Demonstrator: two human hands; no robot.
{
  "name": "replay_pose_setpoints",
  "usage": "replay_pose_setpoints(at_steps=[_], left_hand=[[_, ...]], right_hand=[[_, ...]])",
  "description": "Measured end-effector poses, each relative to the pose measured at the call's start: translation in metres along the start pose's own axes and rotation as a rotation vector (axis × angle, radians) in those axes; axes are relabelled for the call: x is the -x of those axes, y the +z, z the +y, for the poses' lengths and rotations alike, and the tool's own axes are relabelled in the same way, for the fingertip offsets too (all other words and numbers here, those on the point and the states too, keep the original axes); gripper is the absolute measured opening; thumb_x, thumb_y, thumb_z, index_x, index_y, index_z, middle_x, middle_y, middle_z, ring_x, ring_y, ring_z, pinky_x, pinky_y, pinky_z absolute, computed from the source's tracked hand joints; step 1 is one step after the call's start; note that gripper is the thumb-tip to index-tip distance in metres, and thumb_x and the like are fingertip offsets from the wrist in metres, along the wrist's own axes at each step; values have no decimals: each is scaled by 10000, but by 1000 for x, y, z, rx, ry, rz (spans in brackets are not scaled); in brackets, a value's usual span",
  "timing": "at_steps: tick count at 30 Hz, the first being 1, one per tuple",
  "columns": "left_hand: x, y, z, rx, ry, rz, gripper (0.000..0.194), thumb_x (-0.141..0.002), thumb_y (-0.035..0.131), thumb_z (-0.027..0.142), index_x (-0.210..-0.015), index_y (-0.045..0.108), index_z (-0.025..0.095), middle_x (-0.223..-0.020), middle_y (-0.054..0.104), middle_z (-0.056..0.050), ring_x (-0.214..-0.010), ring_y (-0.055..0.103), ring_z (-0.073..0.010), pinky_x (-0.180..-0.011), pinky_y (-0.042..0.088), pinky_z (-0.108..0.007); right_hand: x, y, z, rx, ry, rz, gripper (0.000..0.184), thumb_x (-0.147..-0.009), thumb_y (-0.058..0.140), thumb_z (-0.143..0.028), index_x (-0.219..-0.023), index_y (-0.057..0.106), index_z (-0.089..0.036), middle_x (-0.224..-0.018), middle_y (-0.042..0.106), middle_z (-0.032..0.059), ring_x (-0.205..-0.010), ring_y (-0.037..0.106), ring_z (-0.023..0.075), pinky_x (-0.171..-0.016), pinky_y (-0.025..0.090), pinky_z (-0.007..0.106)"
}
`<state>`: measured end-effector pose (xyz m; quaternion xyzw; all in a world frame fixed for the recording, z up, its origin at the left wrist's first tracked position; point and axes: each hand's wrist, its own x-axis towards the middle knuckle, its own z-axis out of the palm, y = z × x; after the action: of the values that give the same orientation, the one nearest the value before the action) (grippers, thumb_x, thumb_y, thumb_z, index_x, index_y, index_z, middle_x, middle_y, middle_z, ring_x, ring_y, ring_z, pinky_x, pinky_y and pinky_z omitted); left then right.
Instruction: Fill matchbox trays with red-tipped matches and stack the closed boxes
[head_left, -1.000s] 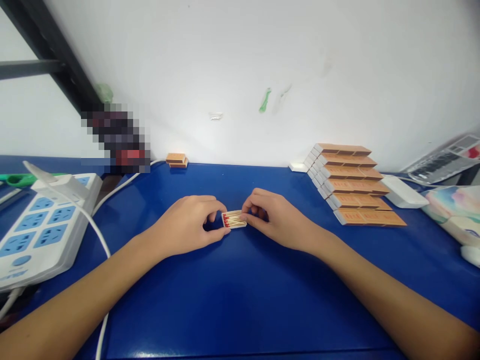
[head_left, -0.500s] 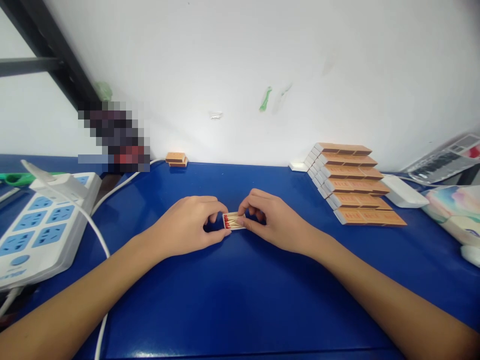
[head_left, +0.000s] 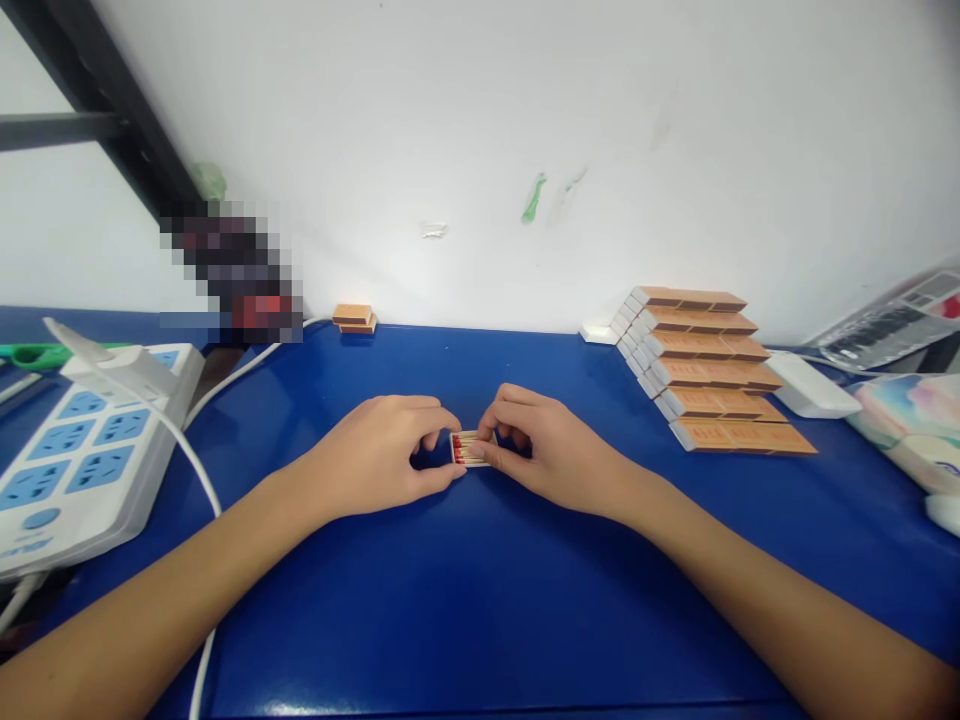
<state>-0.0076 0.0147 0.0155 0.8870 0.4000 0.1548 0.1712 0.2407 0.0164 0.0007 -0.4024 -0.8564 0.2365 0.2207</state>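
Observation:
In the middle of the blue desk is a small matchbox tray (head_left: pixel 456 438) filled with red-tipped matches (head_left: pixel 466 449). My left hand (head_left: pixel 386 455) grips the tray's left end, thumb at the near edge and index finger at the far edge. From the right, my right hand (head_left: pixel 551 450) reaches over the tray's other end. Its thumb and bent fingers close on the matches, with the thumb tip lying over their middle. That hand hides the right end of the tray, so how many matches it pinches cannot be told.
Matchboxes (head_left: pixel 712 375) are stacked in steps at the right, beside a white box (head_left: pixel 814 385) and a tissue pack (head_left: pixel 907 420). Two more matchboxes (head_left: pixel 352 318) lie by the wall (head_left: pixel 480 120). A power strip (head_left: pixel 97 450) with a white cable (head_left: pixel 196 465) occupies the left.
My right thumb has slid a little left and nearer over the matches. My left hand keeps its grip on the tray. The whole view has shifted slightly.

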Motion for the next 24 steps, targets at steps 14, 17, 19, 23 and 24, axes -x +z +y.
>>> replay_pose_setpoints(at_steps=[14,17,19,23,24], left_hand=[[0,1,0,5,20,6,178,-924,706,399,-929,723,222,-823,653,-2,-684,574,-149,-619,407,-301],[0,1,-1,3,13,4,182,-927,704,404,-927,722,223,-818,651,-1,-680,570,-149,-617,403,-301],[0,1,0,0,11,5,182,-924,708,403,-906,715,222,-810,650,-1,-673,565,-149,-606,394,-300],[-1,0,0,-4,16,0,178,-925,705,401,-934,730,225,-808,648,0,-676,564,-151,-610,392,-301],[-1,-1,0,-4,14,-1,178,-922,708,400,-929,729,224,-808,646,0,-673,560,-150,-609,390,-301]], right_hand=[[2,4,-1,-38,-38,11,104,-1015,665,-305,-1010,739,-231,-970,597,29,-729,549,126,-660,459,291],[3,2,-2,-60,-43,17,133,-1021,661,-325,-993,751,-232,-966,592,31,-735,551,128,-661,464,293],[2,1,-1,-54,-36,22,139,-1018,663,-326,-977,751,-226,-961,592,33,-741,551,132,-661,465,294],[1,1,0,-41,-23,14,176,-1018,660,-352,-931,729,-215,-961,592,36,-733,540,132,-652,458,294],[1,1,0,-41,-23,21,182,-1024,652,-361,-940,722,-216,-967,594,37,-736,541,132,-657,462,295]])
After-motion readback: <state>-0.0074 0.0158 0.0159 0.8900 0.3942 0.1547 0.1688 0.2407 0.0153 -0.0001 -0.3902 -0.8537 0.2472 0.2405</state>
